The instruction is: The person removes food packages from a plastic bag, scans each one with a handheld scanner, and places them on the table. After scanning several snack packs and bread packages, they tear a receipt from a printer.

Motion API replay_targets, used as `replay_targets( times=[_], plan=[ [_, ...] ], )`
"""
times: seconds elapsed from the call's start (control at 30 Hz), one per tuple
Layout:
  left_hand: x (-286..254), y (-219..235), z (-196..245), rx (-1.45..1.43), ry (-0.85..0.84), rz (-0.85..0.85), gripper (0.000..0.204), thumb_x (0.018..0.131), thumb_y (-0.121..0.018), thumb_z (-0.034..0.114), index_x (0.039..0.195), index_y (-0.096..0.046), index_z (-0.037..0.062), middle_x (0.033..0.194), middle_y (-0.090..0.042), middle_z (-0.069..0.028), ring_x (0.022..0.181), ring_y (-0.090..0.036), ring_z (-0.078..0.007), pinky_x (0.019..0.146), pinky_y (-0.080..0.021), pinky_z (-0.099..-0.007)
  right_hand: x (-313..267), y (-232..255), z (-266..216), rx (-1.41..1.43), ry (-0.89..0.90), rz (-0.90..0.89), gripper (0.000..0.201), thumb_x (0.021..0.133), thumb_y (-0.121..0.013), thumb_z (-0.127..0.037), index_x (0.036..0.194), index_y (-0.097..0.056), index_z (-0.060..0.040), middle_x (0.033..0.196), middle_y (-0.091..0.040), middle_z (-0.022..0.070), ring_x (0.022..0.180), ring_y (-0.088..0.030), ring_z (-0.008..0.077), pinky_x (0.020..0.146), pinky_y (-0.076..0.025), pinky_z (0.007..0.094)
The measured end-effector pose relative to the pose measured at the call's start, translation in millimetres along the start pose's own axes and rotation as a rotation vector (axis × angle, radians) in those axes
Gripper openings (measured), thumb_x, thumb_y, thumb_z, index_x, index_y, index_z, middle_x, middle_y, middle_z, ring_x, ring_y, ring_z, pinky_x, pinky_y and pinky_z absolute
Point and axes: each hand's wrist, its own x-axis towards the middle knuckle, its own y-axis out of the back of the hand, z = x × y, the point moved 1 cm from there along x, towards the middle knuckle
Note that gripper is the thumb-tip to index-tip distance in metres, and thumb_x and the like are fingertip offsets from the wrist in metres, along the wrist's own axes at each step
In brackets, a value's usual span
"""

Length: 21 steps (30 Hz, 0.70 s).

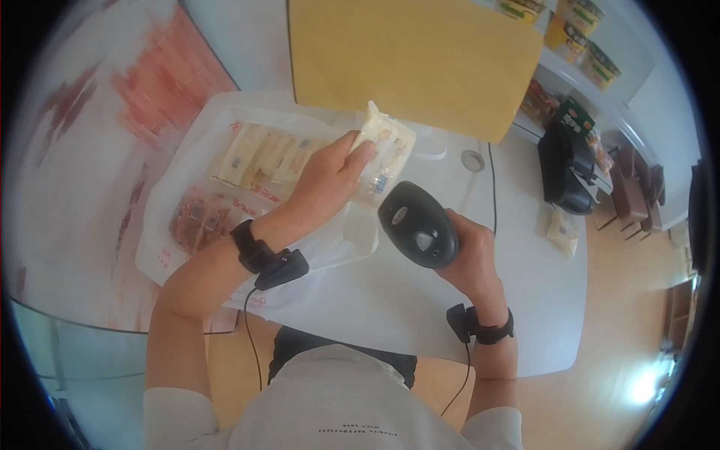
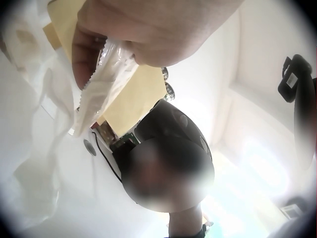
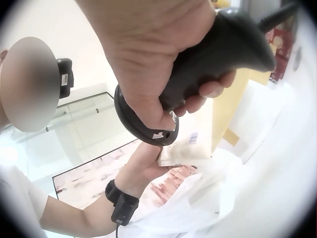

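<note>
My left hand (image 1: 324,176) grips a pale, cream-coloured packet (image 1: 394,150) with a printed barcode label, thumb across its face. Its crimped edge shows in the left wrist view, where the packet (image 2: 106,82) hangs below the fingers. My right hand (image 1: 474,251) holds a black handheld barcode scanner (image 1: 418,225), its head close beside the packet's lower end. In the right wrist view the fingers wrap around the scanner's handle (image 3: 208,59), and a cable leaves its end. Left of the packet, a white plastic bag (image 1: 161,195) lies spread with several similar packets (image 1: 251,154) and red-brown packets (image 1: 201,221).
A yellow board (image 1: 412,60) stands at the back of the white table (image 1: 525,300). Toward the right are a black device (image 1: 566,169), a small packet (image 1: 562,232) and a ring (image 1: 472,160) near a cable. Shelves with yellow tubs (image 1: 600,66) rise behind; a red-streaked panel (image 1: 176,75) lies left.
</note>
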Motion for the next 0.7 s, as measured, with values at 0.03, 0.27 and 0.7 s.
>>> replay_targets(
  times=[0.03,0.27,0.7],
  plan=[
    [-1,0,3,-0.021,-0.005,0.008,0.036,0.099,-0.046,0.032,0.112,-0.056,-0.0007,0.082,-0.062,-0.0162,0.074,-0.059,-0.0266,0.071,-0.046,-0.0359,1,-1,0,0.013,0.015,-0.008,0.023,0.065,-0.077,-0.009,0.084,-0.064,-0.0060,0.066,-0.062,0.0095,0.058,-0.061,0.0279,0.057,-0.048,0.0326],
    [-7,40,-23,-0.339,0.209,0.008,0.039,0.097,-0.051,0.032,0.115,-0.057,-0.0018,0.098,-0.066,-0.0077,0.084,-0.061,-0.0158,0.076,-0.048,-0.0305,6,3,17,0.106,-0.033,0.054,0.053,0.065,-0.078,-0.005,0.115,-0.059,-0.0089,0.073,-0.065,0.0113,0.066,-0.064,0.0287,0.064,-0.050,0.0319],
    [-31,190,-118,-0.638,0.655,-0.053,0.041,0.096,-0.055,0.022,0.126,-0.050,-0.0053,0.117,-0.063,-0.0150,0.101,-0.065,-0.0213,0.086,-0.053,-0.0325,4,0,108,-0.301,-0.384,-0.119,0.088,0.064,-0.076,-0.011,0.142,-0.037,-0.0135,0.086,-0.066,0.0098,0.086,-0.061,0.0275,0.098,-0.035,0.0427]
  ],
)
